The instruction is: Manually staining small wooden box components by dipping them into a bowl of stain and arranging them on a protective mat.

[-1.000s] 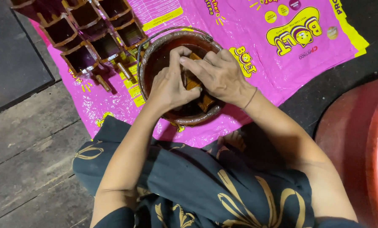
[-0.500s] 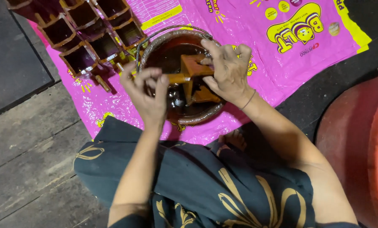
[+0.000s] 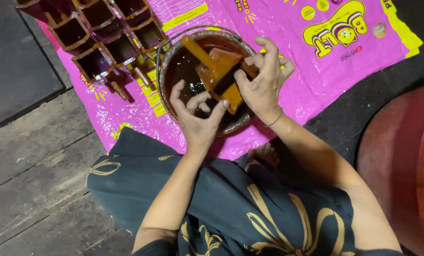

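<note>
Above centre of the frame, a small wooden box with a stick handle (image 3: 219, 71) is lifted over the round bowl of dark brown liquid (image 3: 174, 71). The right hand (image 3: 264, 80) grips its right side; the left hand (image 3: 198, 118) holds its lower edge with thumb and spread fingers. Finished stained boxes (image 3: 98, 42) lie upper left on the pink plastic sheet (image 3: 316, 57).

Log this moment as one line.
left hand: touching wooden piece | right hand: holding it | bowl: dark liquid | pink sheet beneath
</note>
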